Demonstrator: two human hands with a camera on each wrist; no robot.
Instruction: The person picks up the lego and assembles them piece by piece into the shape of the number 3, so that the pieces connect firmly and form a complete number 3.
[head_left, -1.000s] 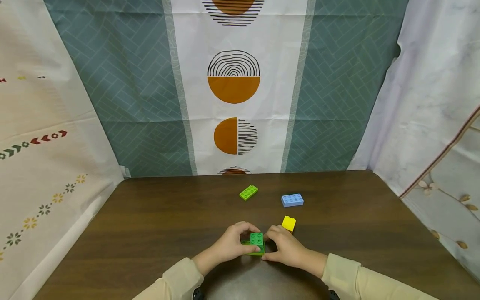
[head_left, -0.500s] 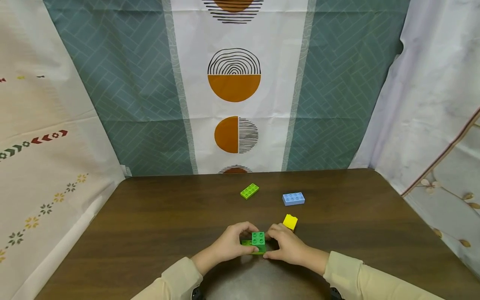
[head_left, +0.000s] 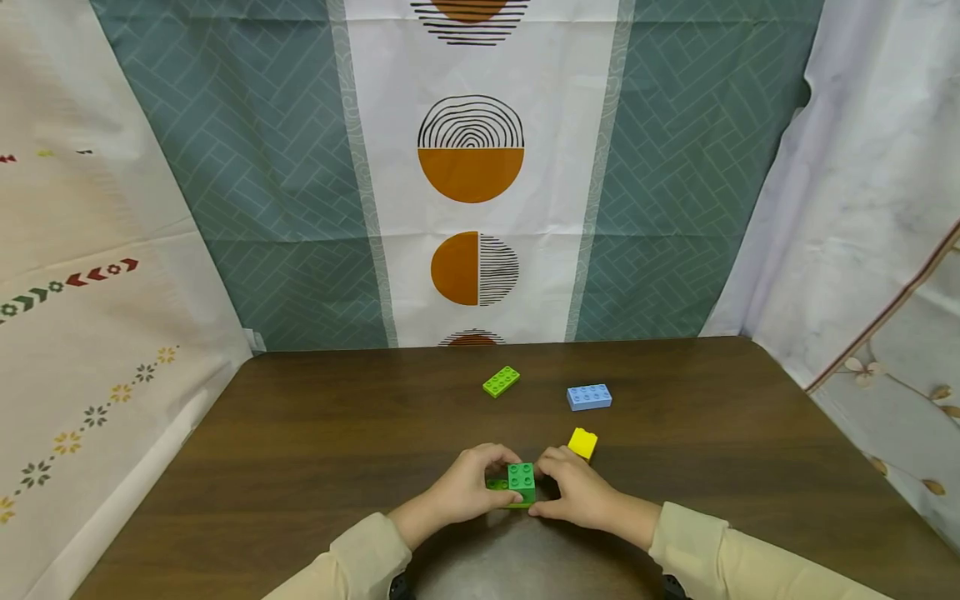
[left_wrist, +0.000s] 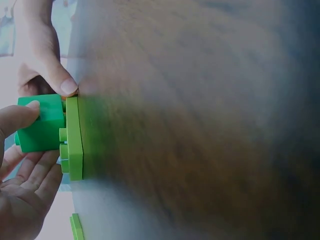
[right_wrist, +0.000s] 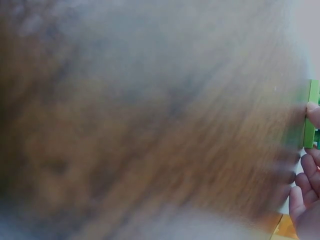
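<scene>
My left hand (head_left: 463, 490) pinches a dark green two-by-two brick (left_wrist: 42, 125) between thumb and fingers. Directly under that brick is a lime green flat brick (left_wrist: 75, 145), its studs facing up. In the left wrist view some studs show in a narrow gap between the two. The green brick covers the right end of the flat one. With thumb at the near edge and fingers behind, my right hand (head_left: 579, 493) holds the flat brick's right end. A yellow brick (head_left: 582, 442) lies just beyond the right hand, partly hidden by it.
Farther back on the dark wooden table (head_left: 337, 417) lie a second lime green flat brick (head_left: 501, 382) and a light blue brick (head_left: 589, 397). Patterned cloths (head_left: 480, 175) hang behind the table and along both sides.
Both hands keep their grasp, and the green brick and flat brick shift very slightly right. The head view drifts a little. The other bricks stay in place.
</scene>
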